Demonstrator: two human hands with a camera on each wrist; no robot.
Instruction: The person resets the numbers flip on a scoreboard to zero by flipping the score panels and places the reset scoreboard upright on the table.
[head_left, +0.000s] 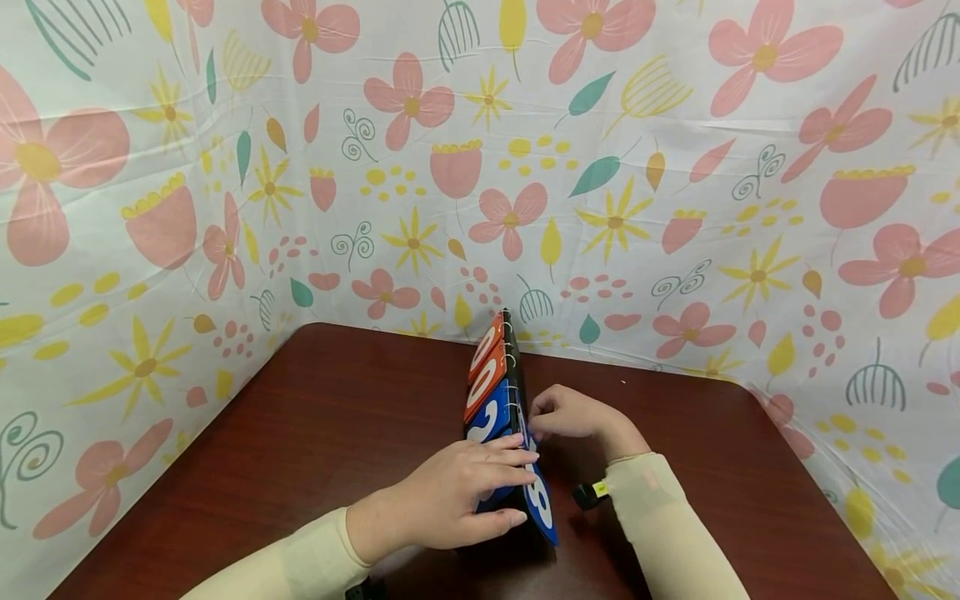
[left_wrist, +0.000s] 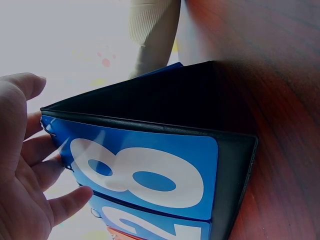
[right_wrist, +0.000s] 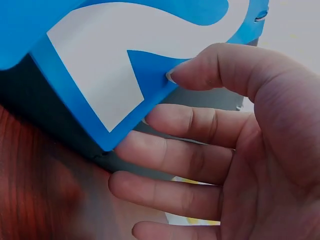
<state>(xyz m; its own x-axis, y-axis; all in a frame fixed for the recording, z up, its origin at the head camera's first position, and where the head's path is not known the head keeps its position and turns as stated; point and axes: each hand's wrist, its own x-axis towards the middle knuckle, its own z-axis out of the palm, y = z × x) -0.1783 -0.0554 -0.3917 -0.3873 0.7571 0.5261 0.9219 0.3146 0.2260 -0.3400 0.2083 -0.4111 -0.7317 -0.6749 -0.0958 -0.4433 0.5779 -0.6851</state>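
Observation:
A tabletop flip scoreboard (head_left: 487,412) with a black tent-shaped stand stands on the table, ring-bound along its top edge. Blue and orange-red number cards hang on its sides. My left hand (head_left: 465,492) rests over the near end of the top edge, its fingers spread and touching by the rings. In the left wrist view, a blue card with an 8 (left_wrist: 130,170) lies below those fingers. On the right side, my right hand (head_left: 577,417) pinches the lower edge of a blue card with a 2 (right_wrist: 92,60) between thumb and index finger. Another blue card overlaps it.
The dark red-brown table (head_left: 337,417) carries the scoreboard near its middle. Flower-printed white fabric (head_left: 420,167) hangs behind and along both sides. A small black device with a yellow tag (head_left: 592,494) sits by the right wrist.

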